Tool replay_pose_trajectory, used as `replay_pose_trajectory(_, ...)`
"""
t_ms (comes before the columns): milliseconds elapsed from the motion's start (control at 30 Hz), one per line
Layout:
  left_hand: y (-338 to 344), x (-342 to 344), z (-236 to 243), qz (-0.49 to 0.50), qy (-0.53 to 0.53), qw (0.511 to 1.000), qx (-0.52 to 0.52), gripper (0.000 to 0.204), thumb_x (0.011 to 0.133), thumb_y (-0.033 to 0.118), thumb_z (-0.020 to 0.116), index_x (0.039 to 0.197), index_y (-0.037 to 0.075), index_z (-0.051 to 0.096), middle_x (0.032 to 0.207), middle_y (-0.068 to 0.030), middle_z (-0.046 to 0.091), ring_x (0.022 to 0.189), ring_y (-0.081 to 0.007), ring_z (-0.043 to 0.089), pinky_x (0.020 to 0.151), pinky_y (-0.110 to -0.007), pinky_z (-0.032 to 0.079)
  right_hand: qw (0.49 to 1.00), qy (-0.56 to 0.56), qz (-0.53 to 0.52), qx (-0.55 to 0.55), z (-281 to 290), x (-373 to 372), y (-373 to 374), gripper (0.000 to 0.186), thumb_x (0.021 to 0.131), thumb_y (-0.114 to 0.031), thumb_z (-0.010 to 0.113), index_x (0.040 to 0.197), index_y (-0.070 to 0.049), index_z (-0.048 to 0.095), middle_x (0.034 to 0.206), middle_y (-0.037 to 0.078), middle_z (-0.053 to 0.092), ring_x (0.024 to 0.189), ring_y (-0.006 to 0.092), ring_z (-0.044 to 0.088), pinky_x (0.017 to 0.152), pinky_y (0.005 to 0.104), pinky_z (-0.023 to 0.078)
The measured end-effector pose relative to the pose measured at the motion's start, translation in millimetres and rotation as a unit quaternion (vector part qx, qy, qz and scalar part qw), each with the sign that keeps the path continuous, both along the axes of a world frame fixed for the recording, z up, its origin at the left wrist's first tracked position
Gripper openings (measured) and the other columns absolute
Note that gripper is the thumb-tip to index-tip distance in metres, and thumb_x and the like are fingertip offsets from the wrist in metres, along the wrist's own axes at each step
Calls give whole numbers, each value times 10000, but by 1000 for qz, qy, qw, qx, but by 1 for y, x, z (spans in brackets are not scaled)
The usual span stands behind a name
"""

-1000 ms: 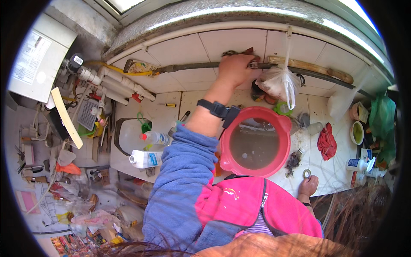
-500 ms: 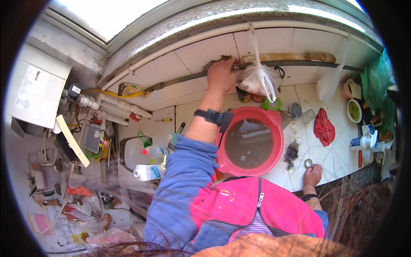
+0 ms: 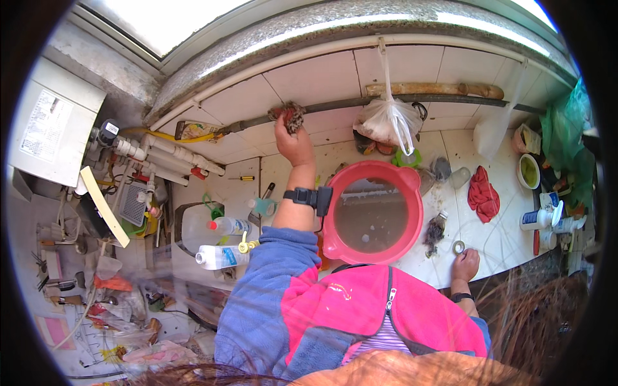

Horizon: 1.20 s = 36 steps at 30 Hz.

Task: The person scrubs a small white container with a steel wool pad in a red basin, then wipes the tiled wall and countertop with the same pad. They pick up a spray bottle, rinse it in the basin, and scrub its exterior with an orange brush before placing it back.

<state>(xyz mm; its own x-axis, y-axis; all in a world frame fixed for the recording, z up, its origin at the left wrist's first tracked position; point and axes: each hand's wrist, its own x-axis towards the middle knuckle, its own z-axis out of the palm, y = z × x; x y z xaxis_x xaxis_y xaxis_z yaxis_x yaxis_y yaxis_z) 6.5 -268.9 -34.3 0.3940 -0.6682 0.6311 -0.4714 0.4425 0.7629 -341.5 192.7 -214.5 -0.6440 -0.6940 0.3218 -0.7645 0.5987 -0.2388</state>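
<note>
My left hand (image 3: 293, 140) is raised to the tiled wall and grips a dark, dirty scrubbing pad (image 3: 291, 116), pressing it against a dark horizontal pipe (image 3: 335, 105). A black watch (image 3: 310, 197) sits on that wrist, and the sleeve is blue. My right hand (image 3: 465, 264) rests low on the white tiled counter (image 3: 496, 238), fingers curled, beside a small metal ring (image 3: 458, 246); it holds nothing. Between the two arms stands a pink basin (image 3: 372, 212) with murky water.
A white plastic bag (image 3: 389, 122) hangs from the pipe. A red cloth (image 3: 484, 197), cups and bottles lie at the right. At the left are white pipes (image 3: 161, 157), clear bottles (image 3: 222, 255), a white box (image 3: 51, 122) and clutter. A wooden stick (image 3: 434, 90) lies above the pipe.
My left hand slid leftward along the pipe with the scrubbing pad, away from the hanging bag. The view tilted up a little. My right hand stayed on the counter.
</note>
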Motion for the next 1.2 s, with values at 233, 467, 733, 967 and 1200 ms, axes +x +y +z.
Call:
replay_pose_trajectory(233,-28,-22,-48,-307,590,707,241,318,854,25,529,1166,40,585,1126,-113,651,1022,-264,623,879,-415,520,1000,-9,-4,13,5,3,-3,52,737,-34,553,784,-50,537,830,136,550,833,349,540,742,462,451)
replay_pose_trajectory(467,-12,-91,-43,-540,598,568,165,486,769,-87,473,1237,17,550,1206,-153,621,1118,-321,603,934,-449,514,1000,-10,-14,25,5,2,-4,43,745,-53,554,786,-52,541,838,138,549,836,351,543,745,462,452)
replay_pose_trajectory(733,-17,-102,-22,-560,497,605,271,546,751,-92,468,1291,-24,512,1270,-206,590,1154,-350,587,992,-474,484,1000,-12,-10,26,4,2,-4,38,747,-58,549,779,-46,534,836,142,546,835,351,541,749,463,450)
replay_pose_trajectory(967,-21,-79,-39,-409,670,583,210,446,741,19,499,1178,47,586,1150,-114,635,1068,-313,599,944,-471,487,1000,-8,-7,3,1,0,-2,34,742,-49,547,771,-42,531,819,143,546,819,352,537,747,460,449)
replay_pose_trajectory(1200,-47,1,-33,-179,696,669,191,282,800,122,492,1063,78,588,1081,-85,633,962,-255,600,784,-431,504,1000,-6,-1,4,2,-1,0,31,747,-62,538,766,-47,519,811,139,531,815,347,531,749,461,443)
